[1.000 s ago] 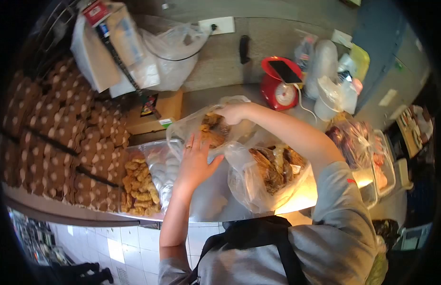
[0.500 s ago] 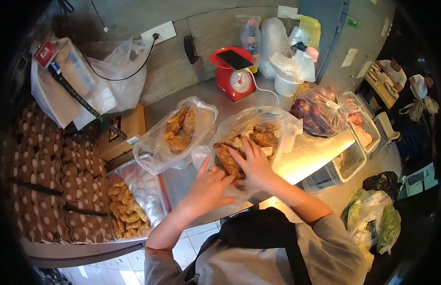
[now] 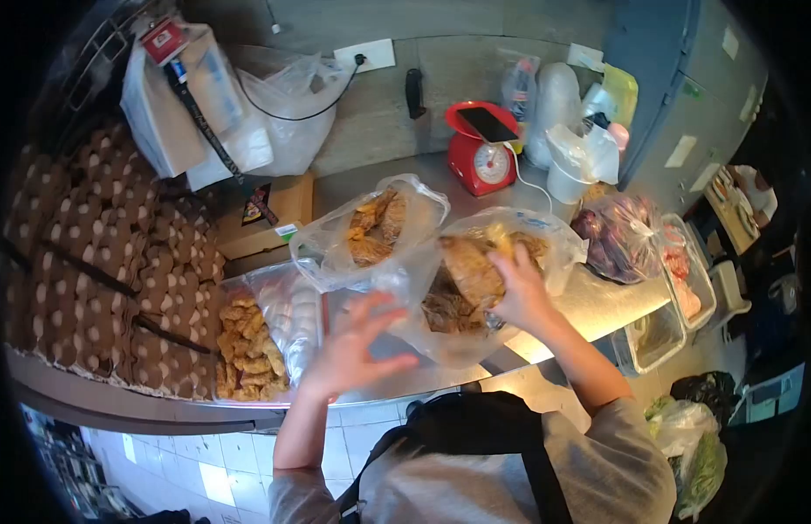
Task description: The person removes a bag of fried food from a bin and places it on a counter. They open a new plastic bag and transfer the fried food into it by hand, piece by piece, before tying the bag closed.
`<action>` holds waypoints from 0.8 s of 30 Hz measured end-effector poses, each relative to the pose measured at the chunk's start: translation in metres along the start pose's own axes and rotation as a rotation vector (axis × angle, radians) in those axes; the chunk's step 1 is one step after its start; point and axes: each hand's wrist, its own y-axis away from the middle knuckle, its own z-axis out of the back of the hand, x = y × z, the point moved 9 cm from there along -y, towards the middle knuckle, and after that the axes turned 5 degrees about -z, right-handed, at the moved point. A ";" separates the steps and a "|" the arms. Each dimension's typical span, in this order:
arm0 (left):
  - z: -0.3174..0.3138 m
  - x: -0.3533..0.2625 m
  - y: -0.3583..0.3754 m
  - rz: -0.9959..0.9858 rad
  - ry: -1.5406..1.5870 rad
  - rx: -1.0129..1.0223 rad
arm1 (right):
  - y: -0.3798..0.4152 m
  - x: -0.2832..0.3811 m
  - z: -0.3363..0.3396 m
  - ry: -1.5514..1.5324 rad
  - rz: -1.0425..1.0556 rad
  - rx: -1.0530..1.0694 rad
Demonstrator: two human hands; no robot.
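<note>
My right hand [image 3: 521, 293] grips a plastic-wrapped pack of brown food [image 3: 472, 269], perhaps cooked meat, and holds it tilted over a large clear plastic bag [image 3: 558, 231]. More brown packs [image 3: 449, 306] lie inside that bag, beneath the raised one. Fingers spread and slightly smeared by motion, my left hand [image 3: 357, 345] hangs over the counter's front edge, holding nothing. Beyond it a second open clear bag [image 3: 314, 253] contains similar brown packs [image 3: 379, 225].
A red scale [image 3: 480, 166] with a phone [image 3: 488, 124] on top stands at the back. On the left are stacked egg trays [image 3: 82, 262] and a bag of golden fried pieces [image 3: 248, 349]. A bag of purplish produce [image 3: 617, 240] and a meat tub [image 3: 698, 293] sit right.
My right hand has taken hold of a brown pack and lifted it within the bag. My left hand has drawn away to the left and opened. The camera view has shifted.
</note>
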 end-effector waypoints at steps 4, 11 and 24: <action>0.050 0.090 0.015 0.464 -0.201 -0.538 | -0.047 0.049 0.063 -0.221 0.295 -0.338; 0.003 0.207 -0.012 0.509 0.821 -0.732 | -0.139 0.074 -0.076 -0.225 0.528 0.127; 0.042 0.129 -0.006 0.471 0.296 -0.564 | -0.033 -0.050 -0.030 0.153 0.031 0.784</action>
